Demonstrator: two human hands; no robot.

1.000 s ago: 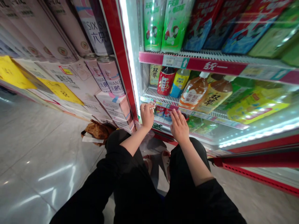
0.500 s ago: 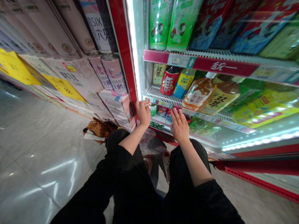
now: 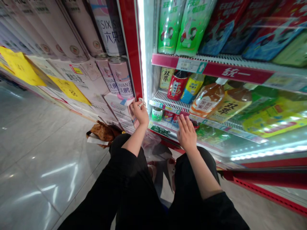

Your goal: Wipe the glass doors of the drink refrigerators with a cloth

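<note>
My left hand (image 3: pixel 141 114) is closed with a small crumpled whitish piece (image 3: pixel 142 103), like tissue or paper, at its fingertips. It is beside the red door frame (image 3: pixel 134 60) of the drinks cooler, in front of stacked pale boxes (image 3: pixel 120 107). My right hand (image 3: pixel 187 134) has its fingers stretched out together at the front edge of the lower wire shelf (image 3: pixel 165 108); it holds nothing. Behind that shelf's edge stand a red bottle (image 3: pixel 176 85), a yellow-and-blue bottle (image 3: pixel 192 88) and an orange-labelled tea bottle (image 3: pixel 208 99).
Two pale pink cans (image 3: pixel 121 76) stand on the boxes at left. A brown patterned bag (image 3: pixel 103 132) lies on the tiled floor by my left knee. A clear plastic bag (image 3: pixel 151 140) lies below my left hand. An upper shelf (image 3: pixel 211 65) holds green and red-blue cartons or bottles.
My left hand has moved left, from the shelf's left end to the red frame and boxes, still with the whitish piece. My right hand stays at the shelf edge.
</note>
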